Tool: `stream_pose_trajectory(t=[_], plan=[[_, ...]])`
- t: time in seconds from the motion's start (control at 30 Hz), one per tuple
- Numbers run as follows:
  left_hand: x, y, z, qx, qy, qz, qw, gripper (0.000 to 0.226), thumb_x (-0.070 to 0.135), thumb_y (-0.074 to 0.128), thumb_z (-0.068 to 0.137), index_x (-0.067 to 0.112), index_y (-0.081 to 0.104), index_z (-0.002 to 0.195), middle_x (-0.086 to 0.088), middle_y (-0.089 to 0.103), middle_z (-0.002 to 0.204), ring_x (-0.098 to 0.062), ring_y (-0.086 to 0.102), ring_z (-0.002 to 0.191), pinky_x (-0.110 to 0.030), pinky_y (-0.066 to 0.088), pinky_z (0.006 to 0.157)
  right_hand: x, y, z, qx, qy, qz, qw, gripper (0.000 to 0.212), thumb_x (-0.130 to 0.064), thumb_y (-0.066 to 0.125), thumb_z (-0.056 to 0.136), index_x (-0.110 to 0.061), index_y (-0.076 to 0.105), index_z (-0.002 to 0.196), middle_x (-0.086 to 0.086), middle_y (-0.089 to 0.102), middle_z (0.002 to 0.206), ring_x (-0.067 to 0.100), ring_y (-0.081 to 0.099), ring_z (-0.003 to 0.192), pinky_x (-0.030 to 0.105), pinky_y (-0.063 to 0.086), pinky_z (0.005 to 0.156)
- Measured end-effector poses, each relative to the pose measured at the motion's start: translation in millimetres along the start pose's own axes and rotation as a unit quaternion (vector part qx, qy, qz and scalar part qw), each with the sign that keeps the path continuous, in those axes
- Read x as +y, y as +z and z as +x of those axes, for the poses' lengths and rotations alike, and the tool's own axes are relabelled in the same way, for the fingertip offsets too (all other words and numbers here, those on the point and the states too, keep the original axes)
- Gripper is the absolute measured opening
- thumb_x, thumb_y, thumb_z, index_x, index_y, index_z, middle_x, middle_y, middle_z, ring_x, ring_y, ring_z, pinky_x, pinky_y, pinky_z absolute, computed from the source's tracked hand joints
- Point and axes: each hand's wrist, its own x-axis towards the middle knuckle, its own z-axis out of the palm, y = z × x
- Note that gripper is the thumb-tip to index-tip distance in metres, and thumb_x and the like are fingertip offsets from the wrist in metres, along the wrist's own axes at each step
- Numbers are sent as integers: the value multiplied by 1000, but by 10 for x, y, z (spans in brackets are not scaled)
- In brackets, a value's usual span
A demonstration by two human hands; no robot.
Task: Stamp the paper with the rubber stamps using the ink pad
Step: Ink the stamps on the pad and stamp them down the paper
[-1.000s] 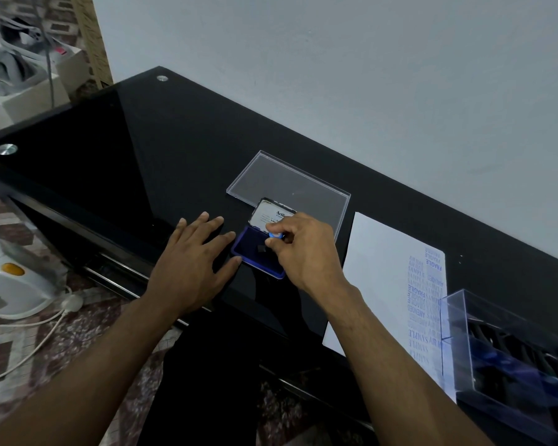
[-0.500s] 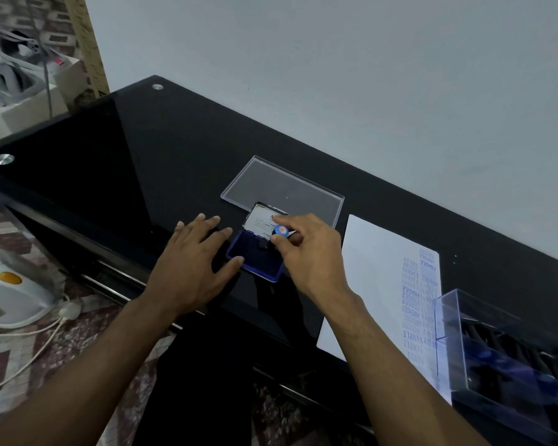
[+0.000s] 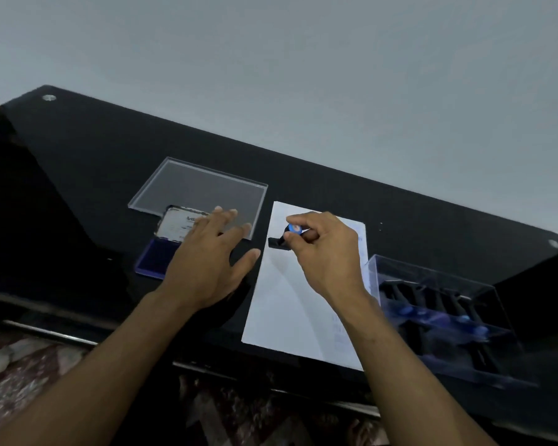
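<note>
My right hand (image 3: 322,252) pinches a small black rubber stamp (image 3: 279,241) with a blue cap, its base at the upper left part of the white paper (image 3: 287,304). Faint blue stamp prints run down the paper's right edge. An open blue ink pad (image 3: 155,257) lies left of the paper, its lid folded back. With fingers spread, my left hand (image 3: 210,262) lies flat over the black table (image 3: 87,175) between the ink pad and the paper, partly covering the pad.
A clear plastic lid (image 3: 200,191) lies flat behind the ink pad. At the right stands a clear box (image 3: 432,284) holding several black stamps with blue caps. The grey wall runs along the table's far edge. Patterned floor shows below the near edge.
My right hand lifted the stamp off the ink pad and carried it right onto the paper. My left hand shifted right from beside the pad. The camera turned right.
</note>
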Motion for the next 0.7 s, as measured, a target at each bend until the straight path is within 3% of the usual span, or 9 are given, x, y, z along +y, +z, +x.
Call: stream_pose_trajectory(t=[0.2,0.3,0.43,0.6,0.7], plan=[[363,292,228,-24,35,2,999,56,58,53,96,26,53,143,-2,39,158,-23,24,151,-44,15,123,341,-437,52,42,13,-20,999,22,-15,75,85,-18,75,107,-3,69,101,8,67,77,29,58,80],[509,422,315,-28,50,-9,998,59,60,49,96,24,55,142,-3,41,157,-22,27,151,-44,17,123,491,-593,98,62,19,-24,998,19,-15,76,84,-19,76,103,-4,68,97,9,67,77,29,58,80],[669,563,426,-51,38,-27,998,62,63,45,94,26,53,144,0,38,159,-21,25,152,-47,21,123,626,-726,169,68,29,-52,996,19,-17,74,86,-21,76,104,-7,68,99,7,65,81,17,53,80],[717,761,522,-76,41,-25,996,67,68,39,94,27,51,146,2,35,161,-20,20,153,-44,15,123,760,-742,276,71,46,-56,995,22,-19,74,87,-19,75,109,-5,68,104,8,66,86,25,56,87],[700,835,633,-76,48,-19,996,68,67,36,92,27,52,145,1,37,160,-21,21,153,-50,18,124,850,-745,382,73,47,-61,994,23,-19,75,87,-19,75,109,-5,68,104,8,66,86,25,56,87]])
